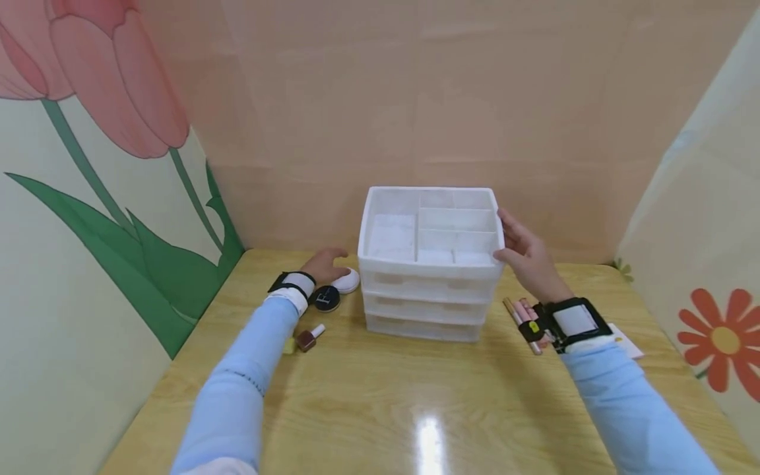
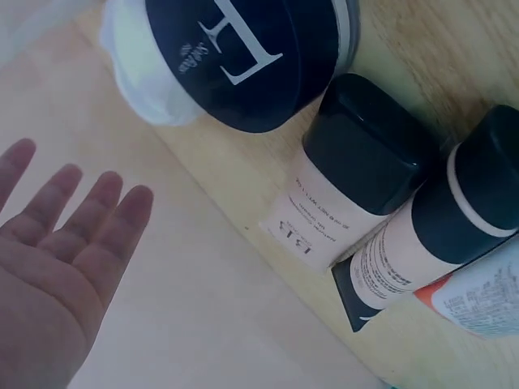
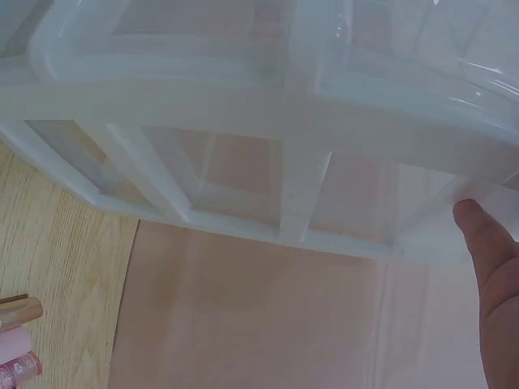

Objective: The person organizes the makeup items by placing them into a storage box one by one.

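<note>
Sleeved arms reach as our right hand (image 1: 525, 254) rests open-fingered against the white organizer (image 1: 430, 260); our left hand (image 1: 325, 264) hovers open beside a white compact (image 1: 346, 281).

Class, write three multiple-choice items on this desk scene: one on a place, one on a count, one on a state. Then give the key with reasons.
1. Where is the right hand?
A. at the white organizer's right side
B. flat on the table
C. inside a drawer

2. How many drawers show on the organizer's front?
A. one
B. three
C. five

3. How is the left hand?
A. clenched round a bottle
B. fingers straight, holding nothing
C. pinching a brush

Key: 1 A, fingers touch its right rim. 2 B, three stacked fronts in the head view. 3 B, the left wrist view shows straight fingers, empty palm.
</note>
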